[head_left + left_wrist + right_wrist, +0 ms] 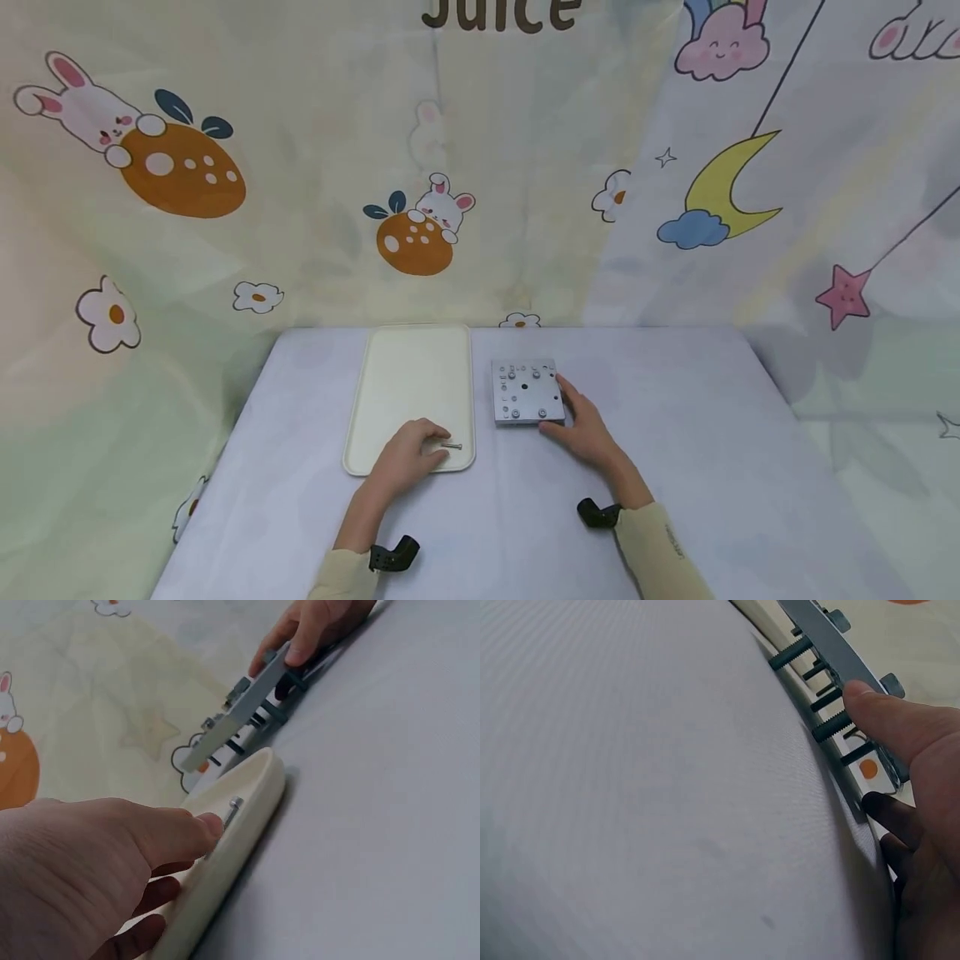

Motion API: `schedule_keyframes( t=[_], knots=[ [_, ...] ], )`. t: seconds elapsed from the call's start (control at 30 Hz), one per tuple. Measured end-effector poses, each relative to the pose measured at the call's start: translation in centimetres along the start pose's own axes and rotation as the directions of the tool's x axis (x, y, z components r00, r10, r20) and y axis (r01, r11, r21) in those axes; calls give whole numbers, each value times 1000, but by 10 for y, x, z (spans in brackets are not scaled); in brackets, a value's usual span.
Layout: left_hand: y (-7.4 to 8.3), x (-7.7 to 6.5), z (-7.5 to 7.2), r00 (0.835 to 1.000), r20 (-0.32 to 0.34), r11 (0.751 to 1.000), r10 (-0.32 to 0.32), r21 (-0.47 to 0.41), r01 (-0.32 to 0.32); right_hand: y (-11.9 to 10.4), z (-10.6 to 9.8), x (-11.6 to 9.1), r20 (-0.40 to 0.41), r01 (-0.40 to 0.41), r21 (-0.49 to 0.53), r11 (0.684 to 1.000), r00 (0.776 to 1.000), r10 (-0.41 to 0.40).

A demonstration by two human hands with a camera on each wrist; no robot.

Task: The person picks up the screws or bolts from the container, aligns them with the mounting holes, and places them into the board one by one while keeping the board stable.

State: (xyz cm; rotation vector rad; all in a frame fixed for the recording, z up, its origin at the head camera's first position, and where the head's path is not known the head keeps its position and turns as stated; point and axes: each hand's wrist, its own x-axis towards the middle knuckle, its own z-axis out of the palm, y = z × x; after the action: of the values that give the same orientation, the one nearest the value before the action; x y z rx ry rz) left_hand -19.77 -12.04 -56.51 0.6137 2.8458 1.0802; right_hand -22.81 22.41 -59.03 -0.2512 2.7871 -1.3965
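My left hand (408, 454), over the near right corner of the cream tray (412, 375), pinches a small silver screw (453, 446) between thumb and forefinger. In the left wrist view the head of the screw sticks out past the thumb, and the other fingers curl below. A square silver metal plate (523, 388) stands right of the tray, with several screws through it. Their threaded shanks (832, 726) point down from its underside. My right hand (588, 429) grips the plate at its near right corner, thumb on the near edge and fingers along the right side.
A white cloth covers the table (675, 400). Behind it hangs a printed curtain (300, 167) with rabbits, oranges and a moon. Black wrist cameras sit on both forearms, the left one (395, 554) and the right one (597, 513).
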Motion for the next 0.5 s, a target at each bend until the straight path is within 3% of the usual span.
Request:
schedule_keyframes(
  t=[0.23,0.5],
  knots=[
    [1,1,12,996,0,977,86,198,-84,3,3,-6,12,15,7,1000,1000,-15],
    [16,11,7,989,21,952,144,271,-144,-2,-3,-5,-5,28,12,1000,1000,-28]
  ],
)
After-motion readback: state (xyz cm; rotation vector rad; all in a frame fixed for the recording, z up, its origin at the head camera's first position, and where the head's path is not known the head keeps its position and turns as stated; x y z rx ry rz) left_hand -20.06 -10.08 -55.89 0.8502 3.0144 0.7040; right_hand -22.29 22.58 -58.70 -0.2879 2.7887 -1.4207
